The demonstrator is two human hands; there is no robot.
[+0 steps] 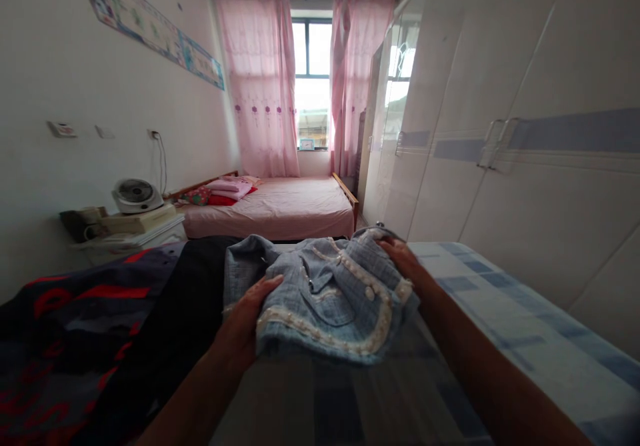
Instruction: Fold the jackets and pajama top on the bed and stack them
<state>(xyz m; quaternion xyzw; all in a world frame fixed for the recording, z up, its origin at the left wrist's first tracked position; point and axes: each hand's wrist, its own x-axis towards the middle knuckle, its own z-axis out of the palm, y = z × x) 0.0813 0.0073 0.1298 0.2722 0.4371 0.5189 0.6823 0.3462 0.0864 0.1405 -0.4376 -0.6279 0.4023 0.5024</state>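
Observation:
A light blue jacket with cream, beaded-looking trim and a pocket flap is held up a little over the checked bed cover. At the jacket's left side, my left hand grips it, thumb on top and the other fingers hidden by the cloth. My right hand is closed on the jacket's far right part, near the collar or shoulder; its fingertips are partly hidden in the folds. One sleeve hangs at the far left of the jacket, beyond my left hand.
Dark clothing or bedding with red print lies at the left. A small fan stands on a box over a cabinet. Behind is a pink-covered bed with folded bedding. A white wardrobe lines the right side.

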